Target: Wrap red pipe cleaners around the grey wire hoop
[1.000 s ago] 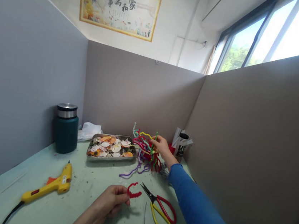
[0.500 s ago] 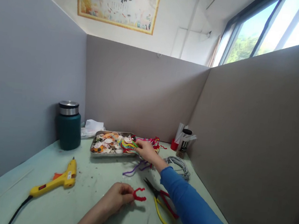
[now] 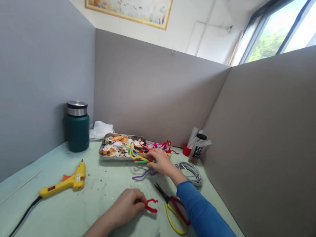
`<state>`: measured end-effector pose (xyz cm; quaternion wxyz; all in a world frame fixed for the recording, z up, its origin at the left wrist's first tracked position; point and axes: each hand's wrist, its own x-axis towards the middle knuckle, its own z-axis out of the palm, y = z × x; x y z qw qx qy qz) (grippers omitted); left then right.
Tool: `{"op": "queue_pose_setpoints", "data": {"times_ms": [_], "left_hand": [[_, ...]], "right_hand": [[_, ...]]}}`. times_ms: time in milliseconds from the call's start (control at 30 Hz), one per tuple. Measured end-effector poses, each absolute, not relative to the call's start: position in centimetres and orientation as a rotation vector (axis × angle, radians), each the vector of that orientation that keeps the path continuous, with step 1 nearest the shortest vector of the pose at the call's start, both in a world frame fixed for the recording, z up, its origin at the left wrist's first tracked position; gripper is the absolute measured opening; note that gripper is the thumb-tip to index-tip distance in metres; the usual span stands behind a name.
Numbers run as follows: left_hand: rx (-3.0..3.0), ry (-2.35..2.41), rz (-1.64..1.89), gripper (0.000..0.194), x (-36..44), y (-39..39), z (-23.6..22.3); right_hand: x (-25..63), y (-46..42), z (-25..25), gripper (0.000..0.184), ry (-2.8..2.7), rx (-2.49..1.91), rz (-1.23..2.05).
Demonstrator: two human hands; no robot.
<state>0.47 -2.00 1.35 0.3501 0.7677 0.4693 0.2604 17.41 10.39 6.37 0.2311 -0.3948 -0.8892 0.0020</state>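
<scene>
"How do the hands stand?"

"On my feed, the left hand (image 3: 126, 208) pinches a fuzzy red C-shaped curl (image 3: 151, 210) above the pale green table (image 3: 78, 216). The right hand (image 3: 163, 162) bends over a soft tangle of multicoloured strands (image 3: 141, 161) at the shallow metal tray's (image 3: 119, 159) right edge; I can't tell if it grips."

"Risks?"

"Snagging strands could drag hard, rounded shells (image 3: 117, 148) out; squeezing might bend the curl."

Teal cylindrical flask (image 3: 76, 134), steel-collared, upright at left near grey partition (image 3: 36, 82). Crumpled white sheeting (image 3: 101, 129) just beside it. Yellow plastic glue gun (image 3: 66, 186), black-corded, lying nearer. Right: clear black-lidded jar (image 3: 197, 151), upright beside red cup (image 3: 186, 150) of translucent sticks (image 3: 192, 137). Above: gold-bordered picture (image 3: 128, 1) on white wall (image 3: 184, 13).
</scene>
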Motion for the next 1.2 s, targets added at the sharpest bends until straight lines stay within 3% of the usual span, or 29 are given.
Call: {"op": "queue_pose_setpoints", "data": {"times_ms": [133, 467, 667, 833, 1033, 1100, 1200], "left_hand": [[2.022, 1.227, 0.674, 0.024, 0.6, -2.3, 1.6], [2.020, 1.217, 0.689, 0.025, 0.7, -2.2, 1.2], [1.981, 1.216, 0.727, 0.024, 0.6, -2.4, 1.2], [1.921, 1.242, 0.765, 0.023, 0.5, -2.0, 1.2], [1.667, 1.187, 0.928, 0.014, 0.1, -1.0, 0.7], [1.542, 1.138, 0.995, 0.013, -0.2, -0.9, 1.0], [1.374, 1.095, 1.003, 0.021, -0.6, -0.9, 1.8]], "right_hand": [[16.8, 9.9, 5.4, 0.006, -2.519, -1.130, -0.204], [14.8, 9.5, 4.3, 0.020, -2.424, -1.327, -0.464], [14.8, 10.8, 5.0, 0.013, -2.328, -1.458, -0.484], [16.5, 12.8, 6.7, 0.027, -2.117, -1.659, -0.482], [17.9, 11.0, 7.7, 0.055, -2.248, -1.516, -0.384], [17.9, 9.1, 8.0, 0.049, -2.179, -1.353, -0.311], [17.8, 5.8, 7.7, 0.022, -2.067, -1.130, 0.055]]}}
